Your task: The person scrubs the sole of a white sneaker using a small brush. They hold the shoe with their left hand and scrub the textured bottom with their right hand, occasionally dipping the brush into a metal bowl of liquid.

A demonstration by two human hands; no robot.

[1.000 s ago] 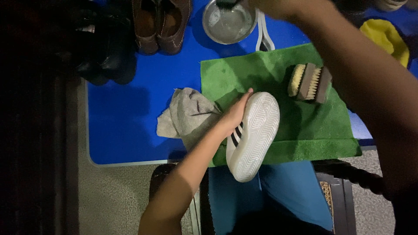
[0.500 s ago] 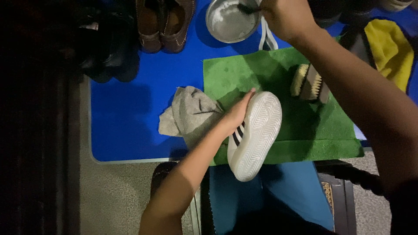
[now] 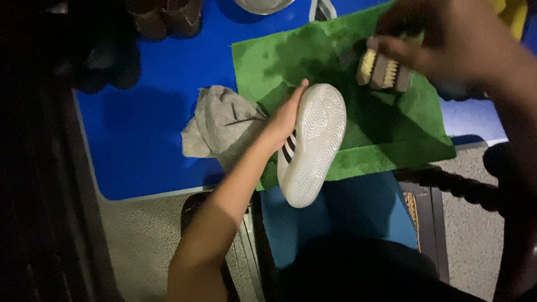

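Blue mat (image 3: 145, 112), green towel (image 3: 347, 134): left hand (image 3: 285, 120) grips the shoe (image 3: 310, 145), sole up; right hand (image 3: 442, 39) closes around the brush (image 3: 383, 70). Overhanging the near edge, the shoe could slip off.

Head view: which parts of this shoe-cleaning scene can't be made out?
- Metal bowl: cut off by the top edge.
- Brown shoes: cut off by the top edge too.
- Right hand: motion-blurred over the brush, so its grip is unclear.
- White sneaker: upper mostly hidden, with the sole facing the camera and the left hand covering its side.
- Left strip: too dark.
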